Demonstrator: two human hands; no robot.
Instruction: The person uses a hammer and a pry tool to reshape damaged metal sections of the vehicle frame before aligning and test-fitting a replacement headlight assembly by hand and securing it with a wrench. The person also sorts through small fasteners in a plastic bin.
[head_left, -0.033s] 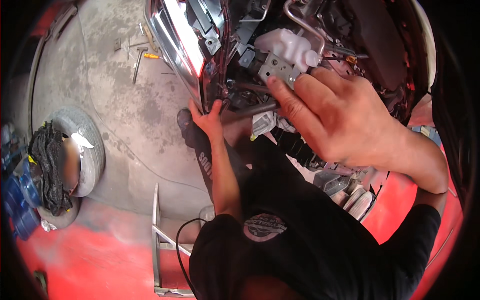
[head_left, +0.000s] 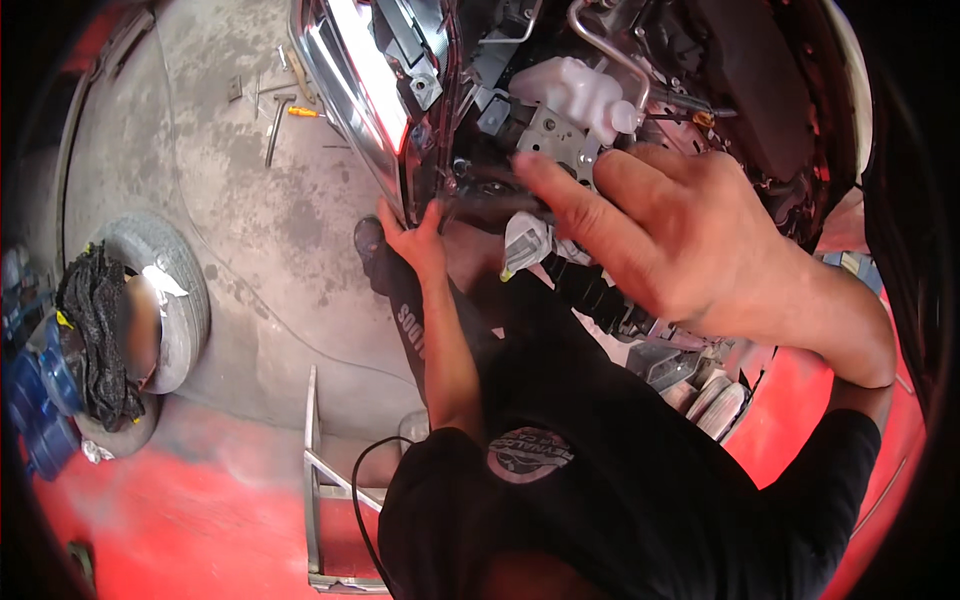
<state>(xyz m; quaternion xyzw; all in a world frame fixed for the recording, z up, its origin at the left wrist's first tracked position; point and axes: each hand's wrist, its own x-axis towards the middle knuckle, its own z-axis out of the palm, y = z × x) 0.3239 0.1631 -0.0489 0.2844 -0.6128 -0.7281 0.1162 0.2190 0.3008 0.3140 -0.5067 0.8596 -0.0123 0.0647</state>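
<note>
At the lower corner of a chrome-trimmed headlight (head_left: 345, 90), my left hand (head_left: 418, 243) grips the edge, thumb on one side and fingers on the other. My right hand (head_left: 690, 235) is over the engine bay, its fingers curled and one digit stretched toward a pale metal bracket (head_left: 552, 130). Whatever lies inside those curled fingers is hidden. A dark bar (head_left: 490, 207), blurred, runs from beneath that hand toward the headlight's corner. Just beyond the hand sits a white plastic reservoir (head_left: 570, 90) with a round cap. A whitish, crumpled-looking part (head_left: 527, 243) shows below the bar.
On the grey floor to the left lie a hammer (head_left: 277, 130), an orange-handled tool (head_left: 303, 112) and other small tools. Farther left are a tire (head_left: 190, 310) with dark cloth against it and blue plastic bottles (head_left: 45, 420). A metal frame (head_left: 312, 480) stands at lower left.
My right hand has shifted slightly, its stretched digit moving left off the bracket's edge. The dark bar beneath it has moved and blurred. My left hand stays on the headlight.
</note>
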